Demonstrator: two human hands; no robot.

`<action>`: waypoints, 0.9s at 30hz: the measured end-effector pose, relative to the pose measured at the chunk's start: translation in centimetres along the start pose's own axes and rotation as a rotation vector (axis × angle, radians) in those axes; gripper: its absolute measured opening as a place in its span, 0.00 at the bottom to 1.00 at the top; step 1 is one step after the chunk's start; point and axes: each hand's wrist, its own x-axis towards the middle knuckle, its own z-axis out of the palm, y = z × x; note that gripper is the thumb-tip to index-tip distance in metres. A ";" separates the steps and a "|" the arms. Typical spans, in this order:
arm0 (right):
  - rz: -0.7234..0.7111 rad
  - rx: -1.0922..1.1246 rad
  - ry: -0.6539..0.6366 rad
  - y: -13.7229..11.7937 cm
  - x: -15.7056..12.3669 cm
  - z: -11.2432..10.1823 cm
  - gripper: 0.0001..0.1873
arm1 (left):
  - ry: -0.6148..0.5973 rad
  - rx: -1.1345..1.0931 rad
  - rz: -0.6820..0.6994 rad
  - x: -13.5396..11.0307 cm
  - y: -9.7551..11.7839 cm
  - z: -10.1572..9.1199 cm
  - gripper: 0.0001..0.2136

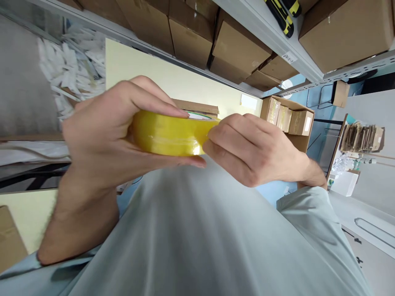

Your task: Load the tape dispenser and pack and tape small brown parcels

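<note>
A yellow roll of packing tape [168, 133] is held edge-on in the middle of the view, close to my chest. My left hand [105, 135] is wrapped around its left side, fingers over the top and thumb beneath. My right hand [249, 150] is closed at the roll's right edge, fingertips pinching at the tape's outer layer. Behind the roll the top of a cardboard box [197, 107] shows. My light blue shirt [197, 234] fills the lower view.
The view is tilted. Grey metal shelves [262, 20] carry several brown cartons [237, 49]. An open carton with small boxes [288, 119] stands at the right. White plastic pieces [70, 70] are heaped at the left. A pale yellow tabletop [148, 70] lies behind.
</note>
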 end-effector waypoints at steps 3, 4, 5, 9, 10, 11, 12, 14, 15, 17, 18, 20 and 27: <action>-0.092 -0.127 -0.008 0.0 -0.2 0.1 0.16 | -0.090 -0.020 0.140 0.2 0.4 0.2 0.31; -0.142 -0.181 -0.001 0.0 -0.2 0.0 0.16 | -0.079 -0.028 0.157 0.3 0.5 0.2 0.32; -0.189 -0.232 0.013 -0.1 -0.3 -0.1 0.16 | -0.078 -0.026 0.144 0.3 0.6 0.1 0.33; -0.274 -0.303 0.151 -0.7 -0.3 -0.7 0.12 | -0.121 0.007 0.073 0.3 1.1 -0.6 0.32; -0.253 -0.297 0.181 -0.9 -0.3 -0.8 0.10 | -0.132 0.013 0.051 0.3 1.2 -0.7 0.31; -0.224 -0.290 0.192 -1.0 -0.3 -0.9 0.09 | -0.145 0.014 0.039 0.3 1.4 -0.8 0.31; -0.190 -0.282 0.179 -1.1 -0.3 -1.0 0.10 | -0.149 0.013 0.031 0.3 1.5 -0.8 0.31; -0.121 -0.255 0.122 -1.2 -0.4 -1.0 0.13 | -0.157 0.018 0.026 0.3 1.7 -0.8 0.31; -0.093 -0.238 0.095 -1.2 -0.4 -1.0 0.16 | -0.164 0.018 0.036 0.3 1.8 -0.7 0.32; -0.049 -0.218 0.061 -1.4 -0.5 -1.0 0.20 | -0.164 0.018 0.069 0.4 1.9 -0.6 0.33; -0.032 -0.223 0.055 -1.5 -0.5 -1.0 0.23 | -0.165 0.019 0.075 0.4 1.9 -0.6 0.33; -0.027 -0.272 0.058 -1.9 -0.5 -1.0 0.27 | -0.149 0.024 0.061 0.4 1.9 -0.6 0.34; -0.282 -0.609 0.240 -2.0 -0.4 0.2 0.16 | -0.113 0.046 -0.004 0.6 2.1 -0.9 0.34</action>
